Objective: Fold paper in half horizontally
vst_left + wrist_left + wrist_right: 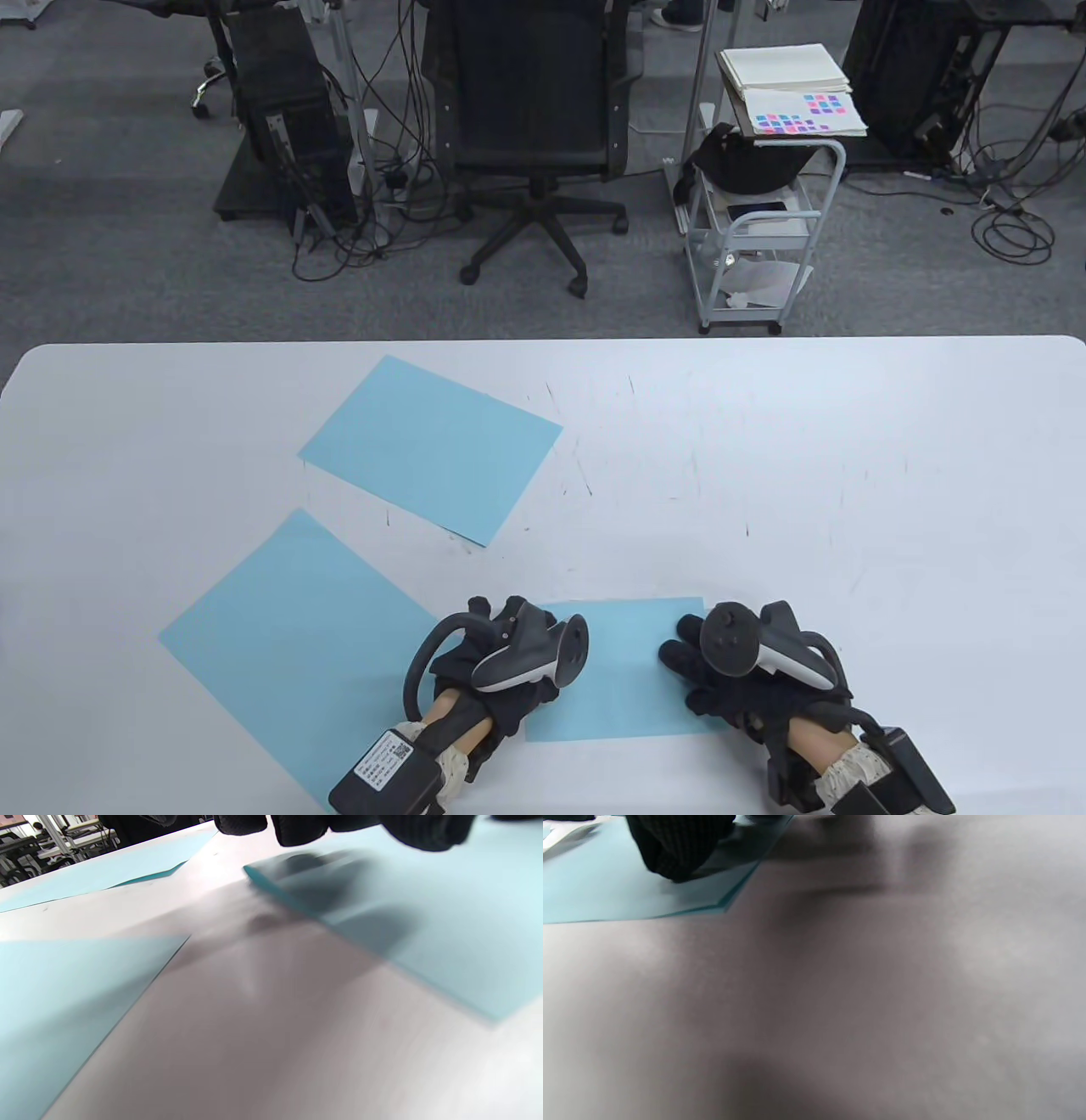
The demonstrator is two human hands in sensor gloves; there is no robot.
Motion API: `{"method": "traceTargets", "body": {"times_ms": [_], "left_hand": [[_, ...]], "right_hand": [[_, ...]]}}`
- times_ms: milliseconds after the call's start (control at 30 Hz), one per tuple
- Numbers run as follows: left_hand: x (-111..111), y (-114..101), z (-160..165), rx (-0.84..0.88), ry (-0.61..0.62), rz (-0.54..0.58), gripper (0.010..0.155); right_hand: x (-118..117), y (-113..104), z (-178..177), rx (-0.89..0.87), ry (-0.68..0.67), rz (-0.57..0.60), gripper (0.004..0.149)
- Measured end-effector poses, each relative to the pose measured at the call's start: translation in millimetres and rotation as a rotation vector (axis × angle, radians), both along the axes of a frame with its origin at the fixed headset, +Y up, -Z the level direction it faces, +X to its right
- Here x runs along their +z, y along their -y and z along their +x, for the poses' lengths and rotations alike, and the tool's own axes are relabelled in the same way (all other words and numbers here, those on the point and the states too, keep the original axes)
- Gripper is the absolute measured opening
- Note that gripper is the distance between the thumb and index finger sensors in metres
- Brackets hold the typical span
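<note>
— Where is the folded blue paper [619, 671]?

— At the bottom middle of the table view, flat on the white table [764, 475]. It lies between the two hands. The left hand [501, 671] rests on its left end. The right hand [738, 671] rests on its right end.

— Are the hands gripping it?

— No. In the right wrist view a gloved fingertip [678, 853] presses down on the paper near its corner. The left fingers [297, 827] hang just above the paper, so I cannot tell if they press.

— Any boxes or baskets?

— A white cart [755, 246] at the upper right, with papers on its shelves.

— Any words?

— A label on the left wrist pack [386, 764], too small to read.

— More paper?

— Two flat blue sheets, one at the lower left [288, 645], one above it [428, 446].
</note>
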State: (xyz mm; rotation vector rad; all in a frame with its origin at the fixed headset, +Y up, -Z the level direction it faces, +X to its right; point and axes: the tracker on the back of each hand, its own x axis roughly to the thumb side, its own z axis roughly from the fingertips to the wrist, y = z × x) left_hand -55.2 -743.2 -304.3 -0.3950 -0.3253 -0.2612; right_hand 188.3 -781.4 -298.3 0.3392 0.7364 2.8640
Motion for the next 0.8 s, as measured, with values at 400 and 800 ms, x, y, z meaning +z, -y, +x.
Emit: {"method": "traceTargets", "body": {"times_ms": [400, 800], "left_hand": [[-19.5, 20.2, 76.3, 0.042, 0.115, -0.121, 0.066], [-24.9, 30.4, 71.2, 0.004, 0.108, -0.104, 0.065]], "right_hand": [[0.8, 0.5, 1.5, -0.025, -0.001, -0.016, 0.061], [0.8, 1.4, 2.8, -0.036, 0.002, -0.027, 0.061]]}}
